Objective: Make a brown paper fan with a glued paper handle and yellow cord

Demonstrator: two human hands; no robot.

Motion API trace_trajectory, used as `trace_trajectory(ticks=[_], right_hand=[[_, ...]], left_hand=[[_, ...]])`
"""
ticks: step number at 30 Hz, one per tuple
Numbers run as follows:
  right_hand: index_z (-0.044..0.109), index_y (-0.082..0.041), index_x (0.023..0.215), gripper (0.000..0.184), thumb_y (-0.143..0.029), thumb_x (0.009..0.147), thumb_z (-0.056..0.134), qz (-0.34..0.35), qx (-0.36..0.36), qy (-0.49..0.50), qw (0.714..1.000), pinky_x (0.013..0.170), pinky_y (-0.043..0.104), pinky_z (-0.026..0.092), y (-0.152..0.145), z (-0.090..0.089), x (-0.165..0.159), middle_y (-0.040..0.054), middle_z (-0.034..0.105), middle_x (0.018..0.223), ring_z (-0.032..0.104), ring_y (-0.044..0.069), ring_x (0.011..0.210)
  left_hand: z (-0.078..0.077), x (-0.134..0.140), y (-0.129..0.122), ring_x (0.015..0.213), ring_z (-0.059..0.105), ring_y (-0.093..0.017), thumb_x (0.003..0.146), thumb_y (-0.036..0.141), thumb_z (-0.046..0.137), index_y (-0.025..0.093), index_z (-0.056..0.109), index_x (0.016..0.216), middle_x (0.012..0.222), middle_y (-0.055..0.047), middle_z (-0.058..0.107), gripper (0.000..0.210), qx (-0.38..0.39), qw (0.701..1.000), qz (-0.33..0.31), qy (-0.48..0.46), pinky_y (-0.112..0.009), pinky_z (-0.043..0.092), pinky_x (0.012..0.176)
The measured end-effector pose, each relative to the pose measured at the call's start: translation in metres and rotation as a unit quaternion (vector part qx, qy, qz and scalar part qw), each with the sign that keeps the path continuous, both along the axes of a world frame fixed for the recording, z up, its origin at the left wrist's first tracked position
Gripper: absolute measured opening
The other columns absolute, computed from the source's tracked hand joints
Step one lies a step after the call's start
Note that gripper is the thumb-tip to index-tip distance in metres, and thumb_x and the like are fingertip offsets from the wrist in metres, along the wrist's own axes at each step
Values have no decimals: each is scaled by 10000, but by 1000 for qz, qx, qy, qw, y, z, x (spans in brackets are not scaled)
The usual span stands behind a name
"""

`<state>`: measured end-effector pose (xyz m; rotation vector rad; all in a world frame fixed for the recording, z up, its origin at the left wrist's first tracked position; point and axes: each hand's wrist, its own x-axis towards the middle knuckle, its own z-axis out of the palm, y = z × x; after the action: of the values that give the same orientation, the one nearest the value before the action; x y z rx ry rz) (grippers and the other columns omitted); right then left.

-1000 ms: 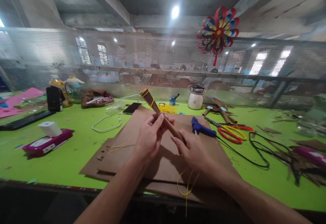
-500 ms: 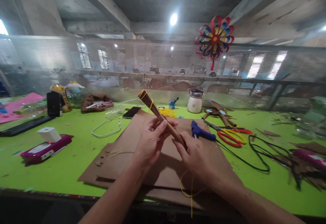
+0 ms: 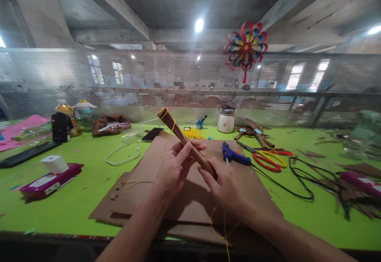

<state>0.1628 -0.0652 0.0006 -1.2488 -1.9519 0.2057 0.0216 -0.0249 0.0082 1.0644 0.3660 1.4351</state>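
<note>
A small handmade broom point(image 3: 175, 130), brown with a flared bristle end and a rolled paper handle, slants up to the left above the sheets of brown cardboard point(image 3: 139, 198). Yellow string point(image 3: 174, 124) loops around its bristles. My left hand point(image 3: 175, 166) is closed on the broom near the middle, thumb on top. Lower down, my right hand point(image 3: 224, 178) grips the handle end. Beneath that hand a loose yellow string point(image 3: 225, 228) hangs toward the table's edge. Where this string starts is hidden.
A blue glue gun point(image 3: 236, 155) lies on the cardboard's right side, beside scissors point(image 3: 269, 160) and a black cord point(image 3: 300, 192). Purple power strips point(image 3: 50, 182) sit at both sides. A white jar point(image 3: 226, 121) and yellow shreds point(image 3: 195, 133) stand behind, before a perforated screen point(image 3: 178, 69).
The view has shifted slightly. Both hands keep nearly the same hold on the broom, with the left hand a little lower on screen.
</note>
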Motion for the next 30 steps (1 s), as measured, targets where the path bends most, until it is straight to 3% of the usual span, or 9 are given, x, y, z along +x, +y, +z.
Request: trace_trajectory(ticks=[4, 6, 10, 12, 15, 22, 26, 30], right_hand=[[613, -196, 970, 184, -306, 865, 509, 68, -64, 42, 995, 587, 258, 373, 7, 2, 4, 42, 657, 806, 562, 158, 673], [599, -180, 1006, 234, -344, 862, 514, 123, -118, 71, 983, 577, 255, 388, 11, 6, 6, 31, 639, 767, 546, 143, 643], [539, -149, 877, 268, -398, 899, 442, 251, -245, 182, 919, 539, 228, 402, 15, 10, 7, -9, 559, 652, 506, 93, 534], [500, -163, 875, 270, -415, 912, 410, 280, -286, 232, 886, 495, 211, 388, 14, 9, 5, -20, 548, 652, 496, 76, 484], [472, -181, 905, 263, -434, 914, 400, 284, -302, 254, 874, 421, 187, 325, 13, 4, 3, -39, 527, 631, 433, 57, 418], [481, -172, 784, 311, -441, 915, 395, 243, -221, 226, 917, 458, 188, 313, 16, -8, 3, -43, 455, 587, 383, 64, 485], [478, -175, 788, 308, -449, 907, 403, 236, -273, 223, 906, 389, 165, 271, 15, -6, 5, -47, 467, 588, 376, 48, 433], [462, -188, 791, 277, -449, 884, 445, 242, -350, 235, 874, 327, 149, 220, 12, 0, 9, -70, 438, 561, 360, 42, 378]], left_hand=[[0, -1, -1, 835, 635, -179, 782, 240, 642, 146, 649, 845, 907, -69, 667, 113, -7, 1000, 8, 16, -306, 505, 738], [0, -2, -2, 754, 627, -154, 783, 253, 642, 145, 648, 840, 893, -61, 662, 122, -12, 999, -1, 31, -298, 498, 717], [-1, -1, -4, 660, 597, -118, 759, 238, 668, 146, 640, 839, 797, -36, 650, 124, -34, 997, -25, 58, -241, 465, 632], [-1, -1, -5, 648, 590, -118, 748, 238, 679, 146, 639, 856, 763, -33, 643, 147, -41, 997, -30, 63, -230, 448, 599], [-2, 1, -5, 651, 588, -123, 750, 250, 678, 147, 638, 914, 741, -31, 635, 198, -41, 997, -27, 58, -229, 435, 581], [-3, 1, 0, 656, 593, -124, 715, 250, 707, 132, 652, 840, 767, -42, 646, 181, -35, 998, 0, 49, -234, 442, 586], [-3, 3, 1, 608, 587, -113, 727, 261, 694, 127, 638, 772, 767, -44, 651, 152, -42, 997, 0, 65, -212, 418, 511], [-4, 2, 6, 634, 600, -121, 730, 234, 690, 136, 638, 803, 740, -33, 654, 133, -51, 998, -4, 27, -190, 411, 475]])
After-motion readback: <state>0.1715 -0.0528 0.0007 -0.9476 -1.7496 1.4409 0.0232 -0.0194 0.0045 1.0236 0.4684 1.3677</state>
